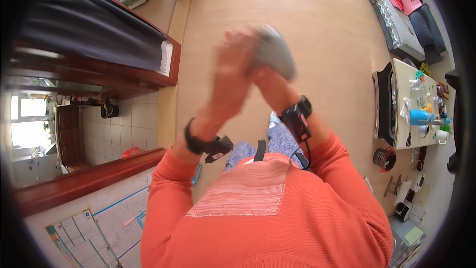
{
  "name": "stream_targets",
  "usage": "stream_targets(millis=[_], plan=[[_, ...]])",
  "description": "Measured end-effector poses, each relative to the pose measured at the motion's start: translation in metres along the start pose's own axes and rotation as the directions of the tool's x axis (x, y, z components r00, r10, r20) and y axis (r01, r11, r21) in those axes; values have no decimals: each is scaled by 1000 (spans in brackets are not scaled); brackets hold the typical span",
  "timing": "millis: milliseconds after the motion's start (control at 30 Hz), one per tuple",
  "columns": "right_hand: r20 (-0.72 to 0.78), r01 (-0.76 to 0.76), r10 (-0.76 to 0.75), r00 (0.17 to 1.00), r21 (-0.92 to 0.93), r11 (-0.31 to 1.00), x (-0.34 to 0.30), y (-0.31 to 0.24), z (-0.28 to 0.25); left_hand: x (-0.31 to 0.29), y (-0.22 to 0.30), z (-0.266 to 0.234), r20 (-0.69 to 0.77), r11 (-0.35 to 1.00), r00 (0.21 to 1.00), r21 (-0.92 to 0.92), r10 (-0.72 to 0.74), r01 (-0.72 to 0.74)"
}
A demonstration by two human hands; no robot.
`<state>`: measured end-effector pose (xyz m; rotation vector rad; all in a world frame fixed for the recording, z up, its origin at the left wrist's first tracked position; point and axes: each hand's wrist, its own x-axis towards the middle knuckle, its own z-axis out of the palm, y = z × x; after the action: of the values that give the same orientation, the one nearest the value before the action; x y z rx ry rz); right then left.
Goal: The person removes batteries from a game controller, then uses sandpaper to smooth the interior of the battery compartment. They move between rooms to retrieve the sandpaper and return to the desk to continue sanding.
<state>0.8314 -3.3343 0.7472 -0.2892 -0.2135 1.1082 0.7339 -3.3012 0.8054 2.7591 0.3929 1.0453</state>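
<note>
Both hands are raised in front of me over the floor, smeared by motion. A smooth, grey, rounded thing (275, 53) is at my right hand (264, 75); its exact kind is too blurred to make out. The right thumb shows at its lower edge, and the thing hides most of the other fingers. My left hand (233, 62) is against the left side of the grey thing or just beside it; its fingers are too blurred to read. Black bands with small devices (296, 119) circle both wrists.
Pale wooden floor (213, 15) stretches ahead. At left a dark-red framed doorway (168, 64) with a dark curtain (94, 25) opens onto a tiled room. On the right stand a cluttered table (404, 84), a pot-like container (384, 159) and a sofa (396, 20).
</note>
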Motion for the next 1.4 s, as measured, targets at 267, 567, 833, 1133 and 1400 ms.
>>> stream_targets(millis=[267,567,833,1133,1400], plan=[[114,-210,176,978,499,841,105,-64,-41,75,-65,31,283,-307,745,-945,-604,110],[-200,-9,96,975,396,918,158,-111,-80,129,-117,96,577,-602,642,-769,-505,217],[-217,46,17,976,278,959,188,-147,-97,164,-147,157,787,-924,567,-366,-241,115],[-303,171,-116,946,161,972,142,-195,-111,183,-120,209,811,-920,559,-68,175,386],[-614,171,-375,694,-366,915,71,-260,-125,175,-85,243,790,-830,400,232,465,507]])
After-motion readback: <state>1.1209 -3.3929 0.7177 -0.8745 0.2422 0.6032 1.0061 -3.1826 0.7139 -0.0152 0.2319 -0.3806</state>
